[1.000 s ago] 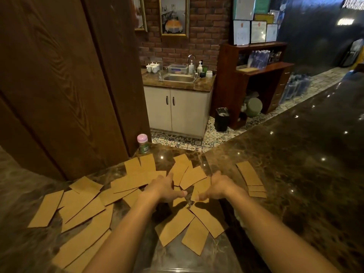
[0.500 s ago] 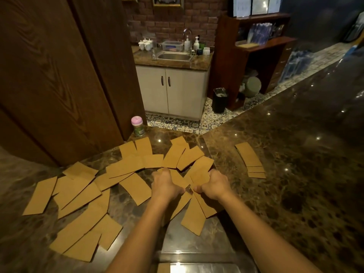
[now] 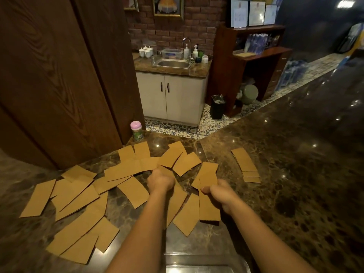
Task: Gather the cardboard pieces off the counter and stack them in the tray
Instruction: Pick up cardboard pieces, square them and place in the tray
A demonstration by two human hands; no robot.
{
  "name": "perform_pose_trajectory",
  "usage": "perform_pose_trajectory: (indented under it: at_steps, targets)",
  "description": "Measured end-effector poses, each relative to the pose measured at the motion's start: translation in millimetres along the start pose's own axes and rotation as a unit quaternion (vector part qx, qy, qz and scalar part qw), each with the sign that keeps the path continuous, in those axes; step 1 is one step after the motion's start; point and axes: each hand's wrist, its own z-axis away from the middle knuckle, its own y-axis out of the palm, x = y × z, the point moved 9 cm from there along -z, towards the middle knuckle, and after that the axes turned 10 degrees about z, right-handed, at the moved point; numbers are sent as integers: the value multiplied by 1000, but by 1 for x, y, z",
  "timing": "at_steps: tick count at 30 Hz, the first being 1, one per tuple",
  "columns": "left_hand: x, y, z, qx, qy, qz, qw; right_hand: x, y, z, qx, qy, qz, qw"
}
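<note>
The right hand (image 3: pixel 220 194) pinches a stack of cardboard pieces (image 3: pixel 209 207) over the marble counter (image 3: pixel 295 174). The left hand (image 3: pixel 160 181) curls on scattered pieces, its grip unclear. The tray (image 3: pixel 206 260) lies nearest.

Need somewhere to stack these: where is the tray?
Head view: the tray lies at the bottom edge, centre-right, on the counter, nearer than the cardboard pieces.

left hand (image 3: pixel 161 181): curled on cardboard pieces (image 3: pixel 134 191) | right hand (image 3: pixel 220 192): pinching stack (image 3: pixel 209 209)
</note>
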Motion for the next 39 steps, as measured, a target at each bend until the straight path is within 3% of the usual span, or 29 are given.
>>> perform_pose_trajectory:
  at_steps: [4, 7, 11, 17, 20, 25, 31, 34, 39]
  targets:
    - [13, -13, -12, 66, -15, 148, 987, -11, -24, 13, 21, 12, -28, 999]
    - [16, -42, 2, 77, -6, 153, 985, -13, -35, 31, 36, -1, -61, 997]
    - [5, -77, 39, 58, 66, 166, 982, 6, -32, 69, 78, -59, -99, 990]
    - [-34, -34, 148, 248, 127, 357, 892, 51, 2, 140, 122, -194, -107, 967]
    - [-42, -24, 188, 282, 128, 418, 854, 58, 7, 162, 70, -239, -105, 963]
    - [-35, -27, 212, 282, 112, 483, 821, 51, -8, 180, -52, -283, -94, 953]
    - [-19, -22, 241, 357, 22, 567, 742, 45, -26, 194, -58, -259, -282, 922]
    - [-11, -15, 256, 350, 43, 540, 764, 46, -25, 200, -56, -258, -277, 924]
    - [0, -30, 250, 257, 70, 519, 812, 42, -22, 207, -49, -258, -210, 942]
